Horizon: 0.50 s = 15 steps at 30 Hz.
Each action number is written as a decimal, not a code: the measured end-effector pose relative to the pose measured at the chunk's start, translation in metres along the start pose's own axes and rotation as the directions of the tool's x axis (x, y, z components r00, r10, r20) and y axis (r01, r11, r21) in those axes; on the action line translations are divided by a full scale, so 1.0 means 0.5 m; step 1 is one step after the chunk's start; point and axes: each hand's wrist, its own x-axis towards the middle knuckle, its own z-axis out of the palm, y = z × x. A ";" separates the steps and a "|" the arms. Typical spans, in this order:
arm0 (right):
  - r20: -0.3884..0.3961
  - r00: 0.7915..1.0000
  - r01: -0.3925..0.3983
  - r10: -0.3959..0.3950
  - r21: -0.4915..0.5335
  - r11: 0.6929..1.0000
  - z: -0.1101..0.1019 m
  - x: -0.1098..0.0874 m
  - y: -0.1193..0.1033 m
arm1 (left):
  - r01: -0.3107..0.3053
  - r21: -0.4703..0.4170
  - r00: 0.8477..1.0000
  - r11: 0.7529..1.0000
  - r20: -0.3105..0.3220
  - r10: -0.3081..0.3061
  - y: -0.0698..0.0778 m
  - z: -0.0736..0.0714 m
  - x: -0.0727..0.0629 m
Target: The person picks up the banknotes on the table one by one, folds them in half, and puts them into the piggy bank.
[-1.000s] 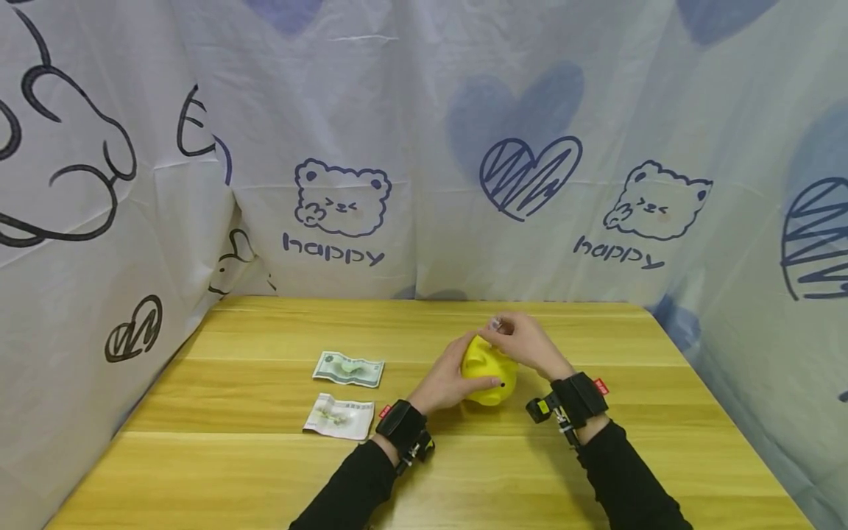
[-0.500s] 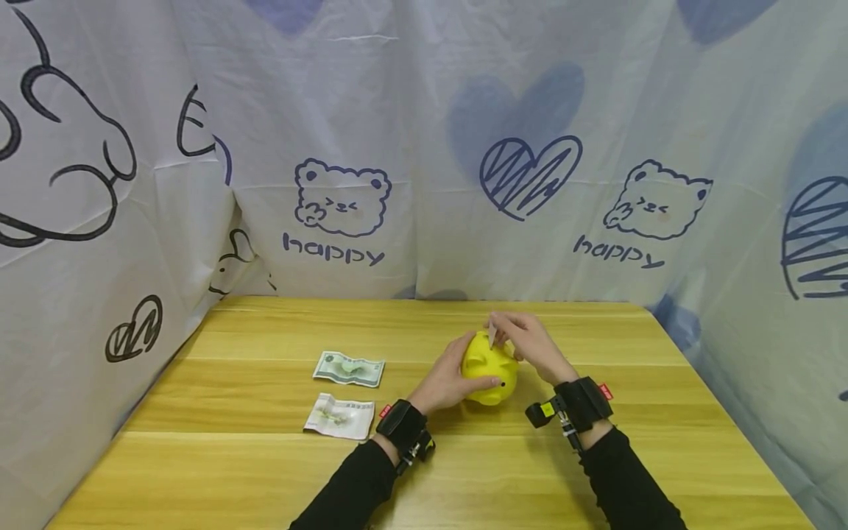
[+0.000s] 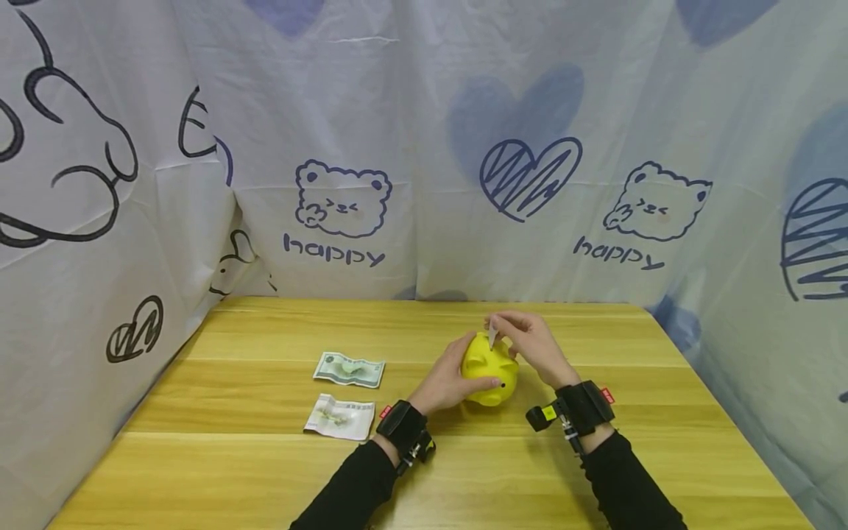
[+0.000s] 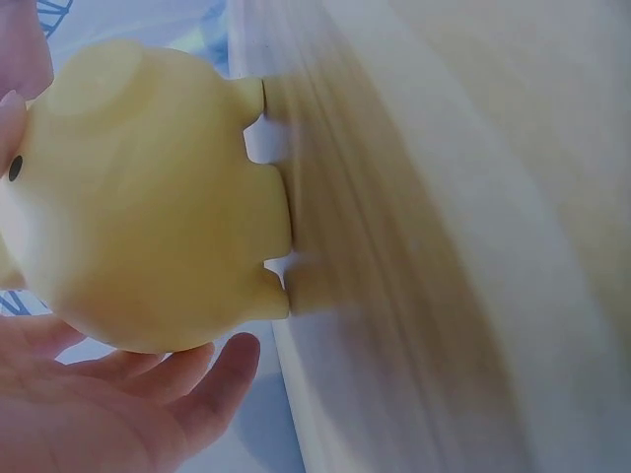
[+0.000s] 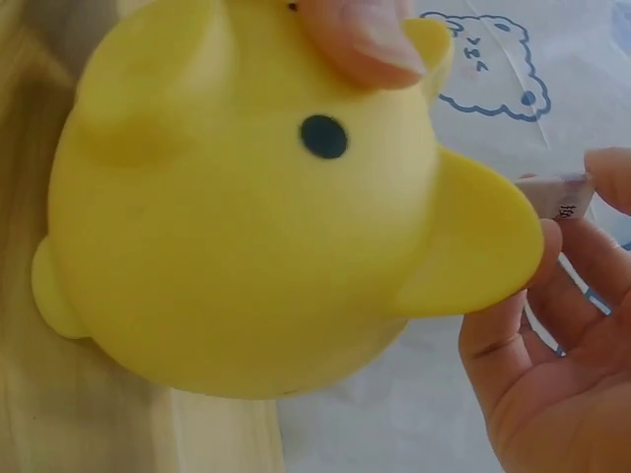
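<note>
A yellow piggy bank (image 3: 489,379) stands upright on the wooden table. My left hand (image 3: 445,380) grips its left side, thumb across the front by an eye. In the left wrist view, the left fingers (image 4: 212,389) curve round the bank's body, above the tabletop. My right hand (image 3: 530,344) pinches a folded banknote (image 3: 492,333) standing on edge at the top of the bank, behind the ears. From the right wrist view, an ear hides the lower part of the note (image 5: 567,195), so whether it sits in a slot cannot be seen.
Two creased banknotes lie flat left of the left hand: a green one (image 3: 348,369) farther back, a paler one (image 3: 339,417) nearer, close to the left wrist strap. A printed cloth (image 3: 424,147) hangs behind and along both sides of the wooden table (image 3: 265,486).
The right hand has shifted slightly and turned, and the folded banknote in its fingers now stands upright at the bank's top. The left hand and the piggy bank have stayed in place.
</note>
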 end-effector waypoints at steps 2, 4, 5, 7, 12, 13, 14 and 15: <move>-0.002 1.000 0.012 -0.012 0.007 1.000 0.001 0.000 0.000 | 0.004 0.001 1.000 1.000 -0.001 -0.004 0.000 0.000 0.000; -0.003 1.000 0.022 -0.022 0.011 1.000 0.001 0.000 0.000 | 0.006 0.001 1.000 1.000 -0.002 -0.006 0.000 0.000 -0.001; -0.004 1.000 0.026 -0.026 0.012 1.000 0.002 0.000 0.001 | 0.006 0.001 1.000 1.000 -0.002 -0.006 0.000 0.000 -0.001; -0.005 0.999 0.031 -0.031 0.004 0.999 0.002 0.001 0.003 | 0.001 -0.002 1.000 1.000 -0.002 -0.001 0.000 -0.001 -0.001; -0.001 0.999 0.035 -0.035 -0.050 0.998 0.003 0.004 0.012 | -0.022 -0.006 1.000 1.000 -0.006 0.022 0.000 0.000 0.000; 0.000 0.999 0.034 -0.034 -0.059 0.998 0.004 0.004 0.014 | -0.023 -0.006 1.000 1.000 -0.007 0.023 -0.001 0.000 0.000; -0.002 0.999 0.032 -0.032 -0.058 0.998 0.004 0.004 0.015 | -0.023 -0.004 1.000 1.000 -0.007 0.023 -0.001 0.001 0.000; -0.005 1.000 0.028 -0.029 -0.056 0.998 0.004 0.004 0.015 | -0.026 -0.005 1.000 1.000 -0.007 0.026 -0.002 0.001 0.000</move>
